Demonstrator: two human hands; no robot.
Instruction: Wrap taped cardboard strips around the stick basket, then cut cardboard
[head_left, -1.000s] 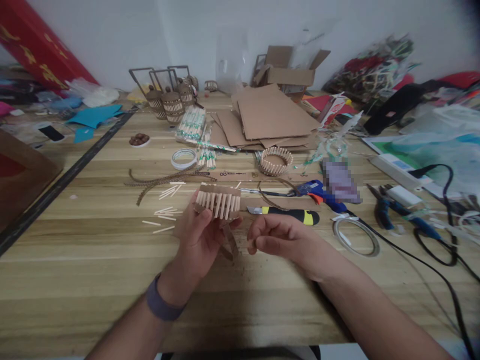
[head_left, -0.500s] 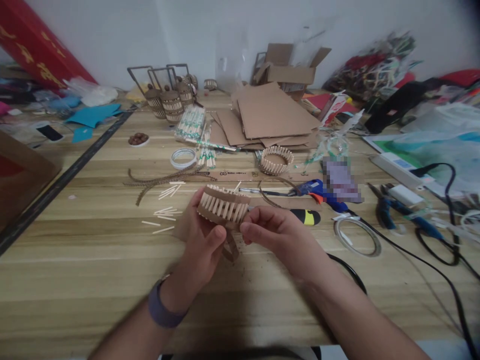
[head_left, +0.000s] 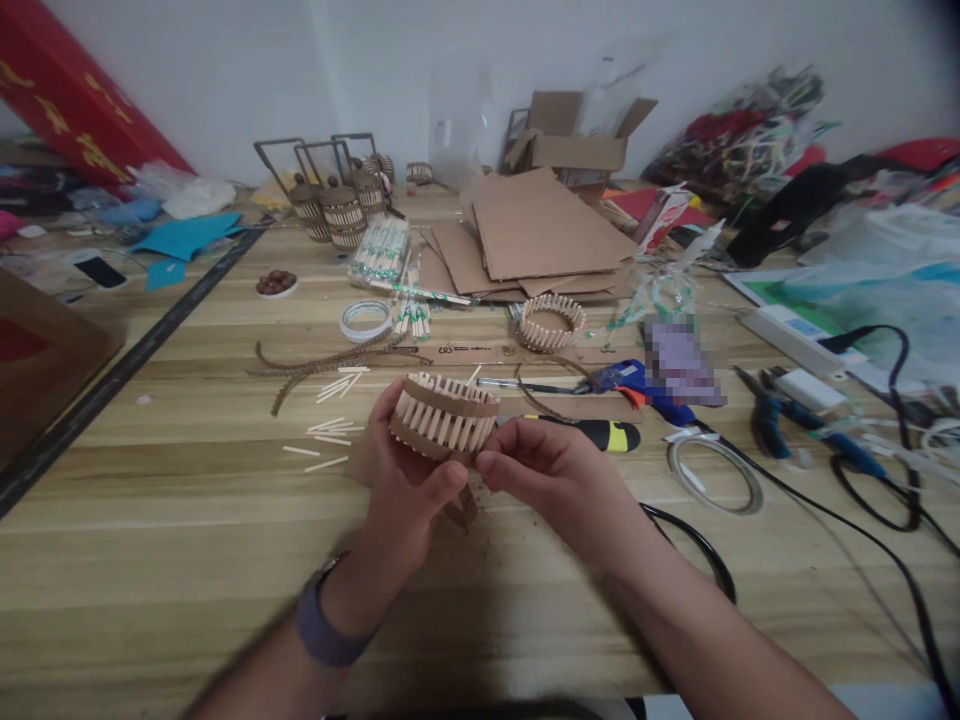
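Observation:
My left hand (head_left: 409,490) is wrapped round a ring of short wooden sticks and cardboard bands (head_left: 444,415), held tilted above the table. A loose end of cardboard strip (head_left: 463,508) hangs in a curl beneath it. At the ring's lower right edge, my right hand (head_left: 551,465) pinches the cardboard strip between thumb and forefinger; the fingertips partly hide the spot. Loose wooden sticks (head_left: 330,430) lie left of my left hand. Beyond the hands stands a second stick ring (head_left: 551,322).
A blue glue gun (head_left: 626,378), a yellow-black handled tool (head_left: 619,435), a tape roll (head_left: 716,475) and pliers (head_left: 772,415) lie on the right. Cardboard sheets (head_left: 551,225) are stacked behind. Corrugated strips (head_left: 300,370), a white tape roll (head_left: 366,320) and small stick lanterns (head_left: 345,215) stand left.
The ring has turned slightly in my left hand, showing more of its open top, and shifted a little left. My right hand keeps pinching at its lower right edge.

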